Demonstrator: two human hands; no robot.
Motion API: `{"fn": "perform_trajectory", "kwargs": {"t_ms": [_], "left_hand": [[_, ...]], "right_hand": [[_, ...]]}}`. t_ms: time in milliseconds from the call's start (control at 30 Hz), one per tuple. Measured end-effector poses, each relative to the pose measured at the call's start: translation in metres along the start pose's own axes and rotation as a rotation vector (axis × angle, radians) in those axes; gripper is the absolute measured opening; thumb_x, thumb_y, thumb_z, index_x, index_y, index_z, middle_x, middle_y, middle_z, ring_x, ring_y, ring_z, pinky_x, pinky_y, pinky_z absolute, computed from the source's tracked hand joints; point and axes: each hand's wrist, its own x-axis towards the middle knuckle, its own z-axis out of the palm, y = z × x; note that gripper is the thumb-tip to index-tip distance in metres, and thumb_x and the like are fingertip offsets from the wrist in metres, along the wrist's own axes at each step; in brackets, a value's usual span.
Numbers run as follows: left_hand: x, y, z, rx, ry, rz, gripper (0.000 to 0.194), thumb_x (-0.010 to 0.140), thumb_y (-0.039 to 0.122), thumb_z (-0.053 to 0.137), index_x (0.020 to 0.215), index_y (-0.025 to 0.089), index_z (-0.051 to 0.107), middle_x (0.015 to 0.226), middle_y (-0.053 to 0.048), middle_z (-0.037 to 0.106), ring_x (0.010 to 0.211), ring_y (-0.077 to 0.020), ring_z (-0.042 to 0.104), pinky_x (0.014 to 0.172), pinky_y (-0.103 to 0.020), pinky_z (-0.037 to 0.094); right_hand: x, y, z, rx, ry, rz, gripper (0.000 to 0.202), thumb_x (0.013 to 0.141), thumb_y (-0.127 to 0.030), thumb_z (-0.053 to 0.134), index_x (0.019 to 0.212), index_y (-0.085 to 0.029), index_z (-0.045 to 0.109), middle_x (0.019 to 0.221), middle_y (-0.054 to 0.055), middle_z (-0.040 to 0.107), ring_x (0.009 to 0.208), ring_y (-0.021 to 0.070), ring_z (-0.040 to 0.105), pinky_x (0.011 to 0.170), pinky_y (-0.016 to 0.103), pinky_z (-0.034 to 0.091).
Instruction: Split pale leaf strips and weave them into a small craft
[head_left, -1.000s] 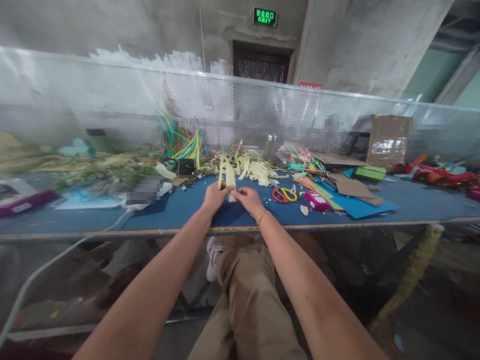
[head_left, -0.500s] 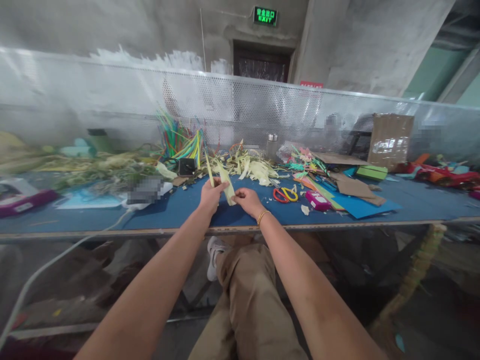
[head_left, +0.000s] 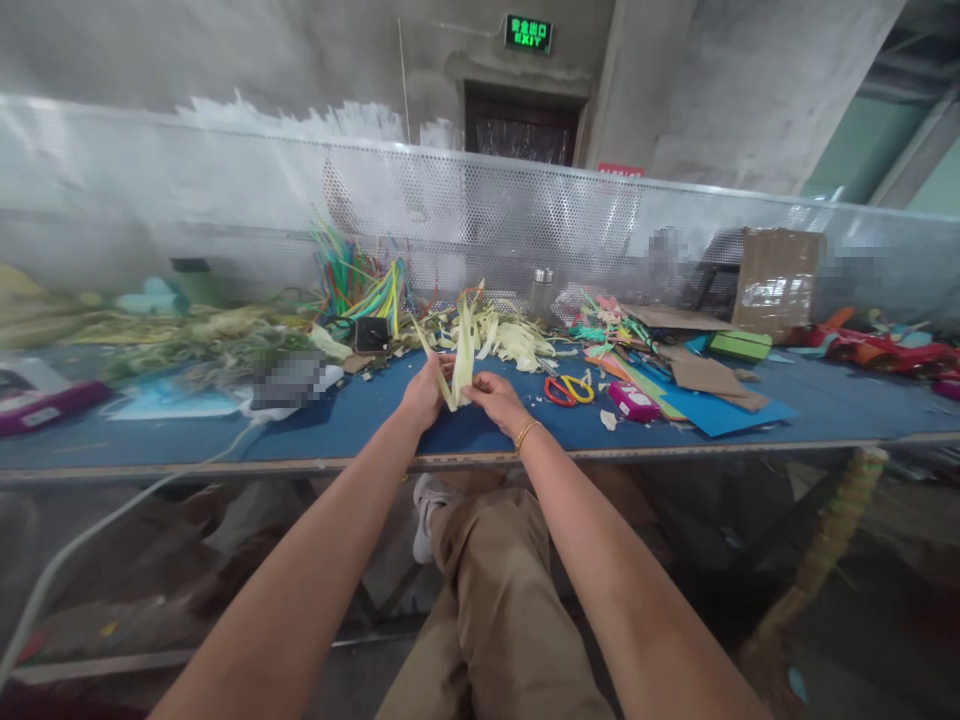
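Note:
Near the table's front edge, my left hand [head_left: 424, 394] is closed on a thin pale husk strip [head_left: 433, 355], which slants up and to the left. A wider pale green husk piece [head_left: 463, 360] stands upright between my hands. Its lower right side is pinched by my right hand [head_left: 495, 398], which has a gold bracelet at the wrist. The two pieces come together at the bottom in a V shape. Whether they are one husk or two, I cannot tell. Both hands are just above the blue table [head_left: 375, 425].
Loose husks [head_left: 517, 340] lie behind my hands. Red and yellow scissors [head_left: 568, 390], a purple box [head_left: 632, 400] and blue paper [head_left: 739, 408] are to the right. Coloured stems [head_left: 360, 285], a white device [head_left: 292, 388] with a cable, and green plant material [head_left: 217, 345] are left.
The wider husk piece has turned more upright and rises higher between my hands. The thin strip now leans left and meets it at the bottom. Both hands have barely moved.

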Motion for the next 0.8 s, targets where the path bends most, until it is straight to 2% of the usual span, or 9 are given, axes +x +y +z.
{"fn": "perform_trajectory", "kwargs": {"t_ms": [100, 167, 367, 533, 633, 800], "left_hand": [[0.003, -0.003, -0.001, 0.000, 0.044, -0.015, 0.042, 0.081, 0.057, 0.050, 0.090, 0.017, 0.062, 0.080, -0.007, 0.067, 0.066, -0.0176, 0.062, 0.057, -0.028, 0.049], [0.005, -0.005, -0.002, 0.016, 0.032, -0.029, 0.042, 0.081, 0.055, 0.050, 0.092, 0.016, 0.064, 0.085, -0.007, 0.068, 0.071, -0.0179, 0.063, 0.061, -0.028, 0.050], [0.002, -0.005, -0.002, 0.074, -0.060, -0.062, 0.043, 0.075, 0.053, 0.057, 0.092, 0.014, 0.065, 0.078, -0.007, 0.067, 0.070, -0.0195, 0.062, 0.061, -0.029, 0.048], [-0.004, 0.001, -0.001, 0.052, -0.094, -0.084, 0.028, 0.065, 0.038, 0.067, 0.080, 0.015, 0.063, 0.068, -0.003, 0.063, 0.063, -0.0157, 0.058, 0.060, -0.027, 0.044], [-0.005, 0.002, -0.002, 0.035, -0.095, -0.054, 0.026, 0.056, 0.028, 0.075, 0.074, 0.016, 0.060, 0.065, 0.000, 0.060, 0.058, -0.0119, 0.055, 0.058, -0.025, 0.043], [-0.005, 0.001, -0.002, -0.007, -0.096, -0.036, 0.028, 0.053, 0.026, 0.078, 0.066, 0.016, 0.055, 0.060, 0.002, 0.057, 0.054, -0.0094, 0.052, 0.055, -0.023, 0.041]], "right_hand": [[-0.001, 0.000, 0.000, -0.015, -0.129, -0.010, 0.033, 0.060, -0.045, 0.072, 0.066, -0.019, 0.053, 0.060, -0.006, 0.051, 0.057, 0.0090, 0.046, 0.059, 0.022, 0.038], [-0.001, 0.001, -0.001, -0.023, -0.160, -0.022, 0.034, 0.059, -0.045, 0.073, 0.065, -0.018, 0.053, 0.059, -0.006, 0.050, 0.056, 0.0083, 0.045, 0.059, 0.022, 0.037], [0.002, 0.002, -0.001, 0.024, -0.038, 0.016, 0.037, 0.057, -0.045, 0.074, 0.062, -0.018, 0.050, 0.055, -0.007, 0.050, 0.054, 0.0076, 0.043, 0.056, 0.022, 0.038], [0.004, 0.003, -0.003, 0.140, 0.101, 0.074, 0.036, 0.056, -0.046, 0.073, 0.062, -0.019, 0.049, 0.056, -0.006, 0.052, 0.056, 0.0088, 0.047, 0.058, 0.023, 0.042], [0.004, 0.003, -0.003, 0.159, 0.107, 0.081, 0.034, 0.056, -0.045, 0.073, 0.063, -0.019, 0.052, 0.057, -0.006, 0.053, 0.056, 0.0087, 0.046, 0.058, 0.023, 0.042], [0.003, 0.002, -0.003, 0.172, 0.091, 0.079, 0.032, 0.057, -0.043, 0.072, 0.062, -0.019, 0.051, 0.056, -0.006, 0.052, 0.056, 0.0087, 0.047, 0.059, 0.023, 0.043]]}}
